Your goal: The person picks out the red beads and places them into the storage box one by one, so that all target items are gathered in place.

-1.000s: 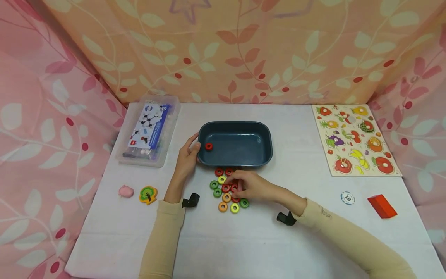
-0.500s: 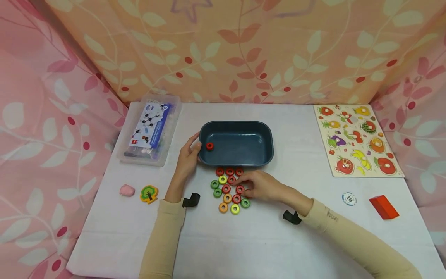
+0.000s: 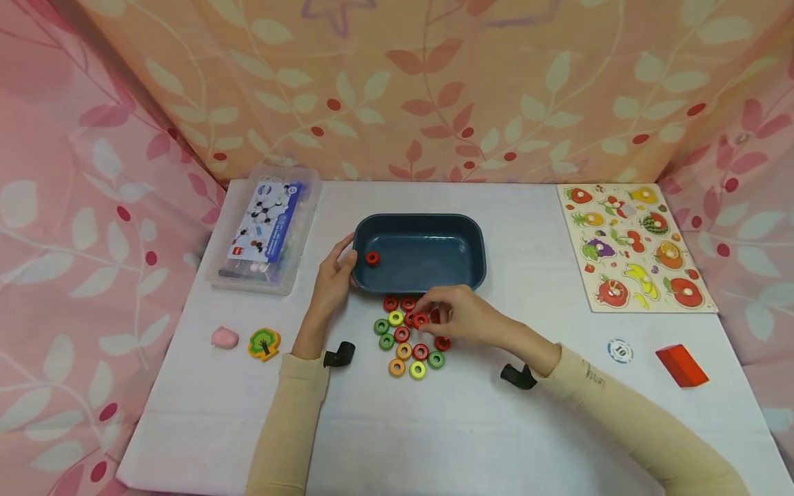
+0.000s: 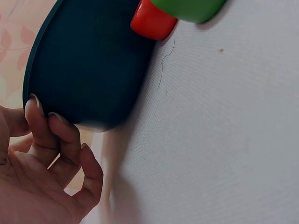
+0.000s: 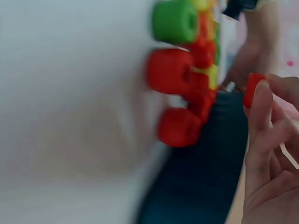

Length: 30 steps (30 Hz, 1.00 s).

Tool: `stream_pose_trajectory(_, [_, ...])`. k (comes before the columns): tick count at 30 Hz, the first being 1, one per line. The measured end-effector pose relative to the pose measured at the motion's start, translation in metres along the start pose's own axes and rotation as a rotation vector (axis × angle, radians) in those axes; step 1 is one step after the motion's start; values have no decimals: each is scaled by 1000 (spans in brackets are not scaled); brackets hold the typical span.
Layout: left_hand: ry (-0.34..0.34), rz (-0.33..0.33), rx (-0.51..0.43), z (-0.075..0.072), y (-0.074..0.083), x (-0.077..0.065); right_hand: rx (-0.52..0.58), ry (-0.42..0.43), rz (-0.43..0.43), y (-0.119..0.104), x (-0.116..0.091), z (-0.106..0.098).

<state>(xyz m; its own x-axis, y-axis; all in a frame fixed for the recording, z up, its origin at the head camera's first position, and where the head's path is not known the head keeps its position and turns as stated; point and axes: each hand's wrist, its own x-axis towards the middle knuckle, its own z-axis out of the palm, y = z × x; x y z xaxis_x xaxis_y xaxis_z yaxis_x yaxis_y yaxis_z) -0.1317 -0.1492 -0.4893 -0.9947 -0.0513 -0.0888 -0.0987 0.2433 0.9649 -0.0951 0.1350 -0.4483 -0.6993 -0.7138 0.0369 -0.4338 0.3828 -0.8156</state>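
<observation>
My left hand point(image 3: 333, 284) grips the left end of a dark blue rectangular tray point(image 3: 428, 256), its thumb at the rim; in the left wrist view the fingertips lie against the tray's end wall. One red ring point(image 3: 372, 259) lies inside the tray near that hand. Between thumb and fingertips, my right hand point(image 3: 468, 318) pinches another red ring point(image 5: 252, 89), lifted over the pile just in front of the tray. That pile holds several small rings in red, green point(image 3: 381, 326), yellow point(image 3: 418, 370) and orange point(image 3: 397, 368). The right hand hides some of them.
A clear plastic box point(image 3: 288, 275) with a molecule label stands back left. A pink pig figure point(image 3: 225, 337) and a tree piece point(image 3: 264, 344) lie front left. On the right are a fruit puzzle board point(image 3: 639, 248), a round chip point(image 3: 620, 351) and a red block point(image 3: 682, 366).
My right hand has taken a red ring from the pile and raised it toward the tray. Some red rings were shifted apart. The left hand stays on the tray.
</observation>
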Motion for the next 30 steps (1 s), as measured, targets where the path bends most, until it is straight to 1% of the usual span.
stream_pose_trajectory(4, [-1, 14, 1, 0, 1, 0, 36, 81, -69, -6, 11, -12])
stream_pose_trajectory(6, [2, 18, 4, 0, 2, 1, 31, 118, -94, -6, 18, -17])
stream_pose_trajectory(9, [4, 12, 7, 0, 2, 0, 7, 154, -105, -2, 31, -23])
stream_pose_trajectory(11, [7, 4, 9, 0, 1, 0, -12, 169, -94, 1, 40, -24])
stream_pose_trajectory(17, [3, 3, 15, 0, -1, 1, -52, 185, -8, 14, 66, -23])
stream_pose_trajectory(21, [0, 3, 14, 0, -1, 1, -50, 181, 56, 23, 81, -18])
stream_pose_trajectory(22, [-4, -4, 10, -1, 0, 1, -47, 180, 72, 25, 84, -17])
stream_pose_trajectory(23, [-9, -10, 8, -1, 4, -1, -44, 180, 88, 27, 87, -15])
stream_pose_trajectory(29, [-9, -16, 11, -1, 5, -1, -59, 198, 175, 36, 100, -5])
stream_pose_trajectory(30, [-7, -15, 12, -1, 1, 1, -57, 202, 186, 37, 102, -4])
